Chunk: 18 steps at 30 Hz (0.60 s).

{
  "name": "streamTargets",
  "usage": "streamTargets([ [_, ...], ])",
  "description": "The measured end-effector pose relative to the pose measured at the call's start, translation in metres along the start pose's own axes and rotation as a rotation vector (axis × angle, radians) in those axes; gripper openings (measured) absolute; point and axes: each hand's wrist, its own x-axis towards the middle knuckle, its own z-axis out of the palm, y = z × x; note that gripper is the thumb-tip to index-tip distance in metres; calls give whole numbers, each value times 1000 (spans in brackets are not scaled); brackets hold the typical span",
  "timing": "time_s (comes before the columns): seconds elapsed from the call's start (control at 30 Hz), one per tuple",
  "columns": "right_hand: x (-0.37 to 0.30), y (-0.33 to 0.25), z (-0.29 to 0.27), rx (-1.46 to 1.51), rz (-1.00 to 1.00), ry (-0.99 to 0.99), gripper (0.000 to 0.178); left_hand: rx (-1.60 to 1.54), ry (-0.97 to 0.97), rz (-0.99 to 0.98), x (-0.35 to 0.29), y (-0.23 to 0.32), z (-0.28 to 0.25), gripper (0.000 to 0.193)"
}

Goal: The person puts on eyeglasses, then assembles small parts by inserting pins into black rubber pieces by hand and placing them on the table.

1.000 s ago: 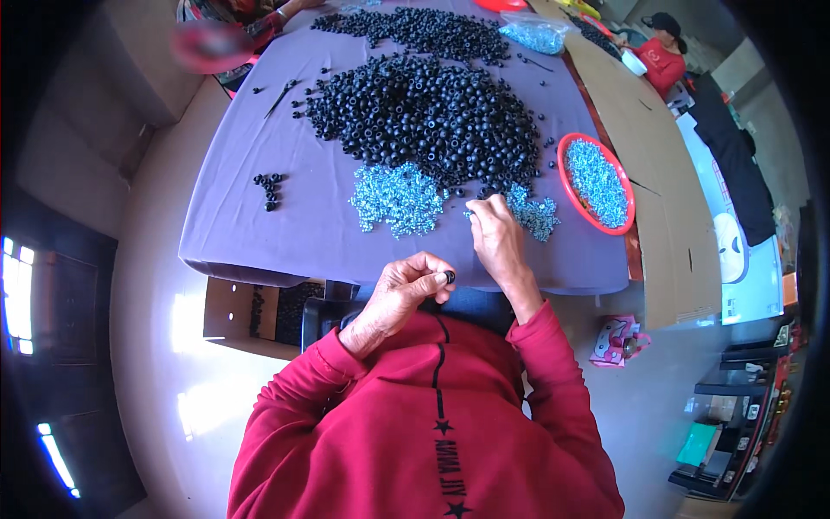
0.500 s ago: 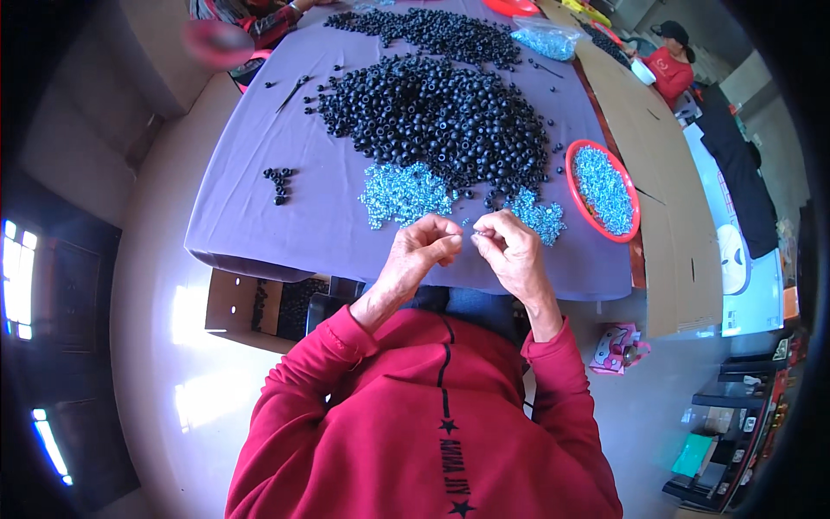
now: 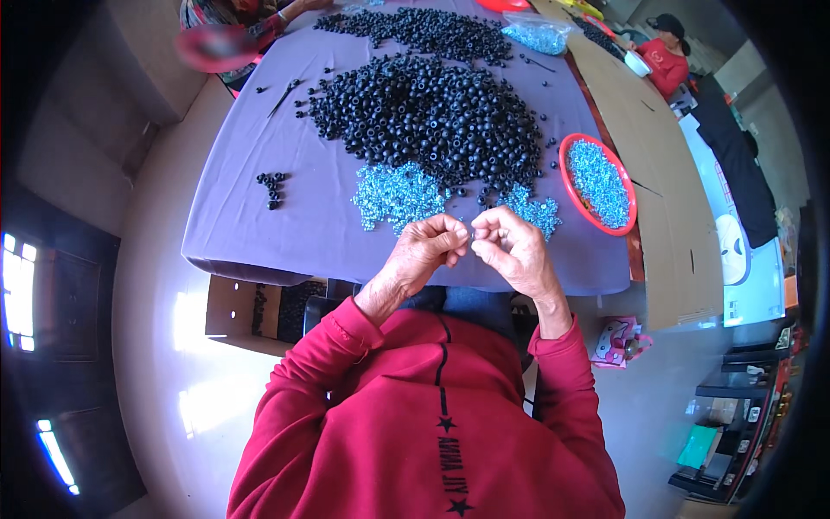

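My left hand and my right hand meet fingertip to fingertip just above the near edge of the table. Each is pinched closed, thumb against forefinger; what lies between the fingers is too small to make out. Just beyond them lie a patch of shiny blue small pieces and a smaller blue patch on the right. Behind these spreads a big heap of round black beads with holes. A red oval basket full of the same blue pieces stands to the right.
Purple cloth covers the table. A few black beads and dark scissors lie left. Farther back are another black heap and a plastic bag of blue pieces. Two people sit beyond. An open cardboard box stands below the table.
My hands have drawn closer together, the left moving slightly right, until the fingertips nearly touch. The whole view has shifted a little.
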Motion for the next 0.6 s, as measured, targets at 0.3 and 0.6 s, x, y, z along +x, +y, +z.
streamTargets([
  [0.3, -5, 9, 7, -106, -93, 83, 7, -160, -38, 17, -2, -4, 1, 12],
  [0.6, -12, -2, 0, 93, -22, 165, 8, -285, -186, 52, -7, 7, 9, 18],
])
